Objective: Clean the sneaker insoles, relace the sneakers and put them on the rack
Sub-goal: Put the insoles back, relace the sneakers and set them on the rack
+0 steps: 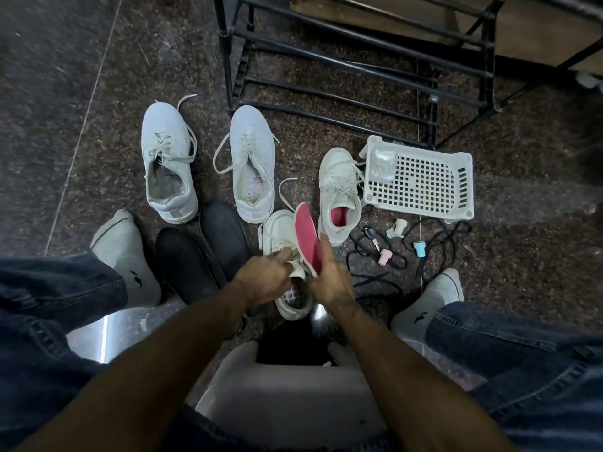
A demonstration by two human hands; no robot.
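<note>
While the left hand [266, 278] pins the sneaker [287, 265], right hand [329, 282] fingers clamped on the pink insole [306, 236] should pull it out slowly.

A home entryway is suggested: a black tubular shoe rack [359, 60] is stood on a polished speckled stone floor [65, 93], with sneakers [253, 164] laid before it.
</note>
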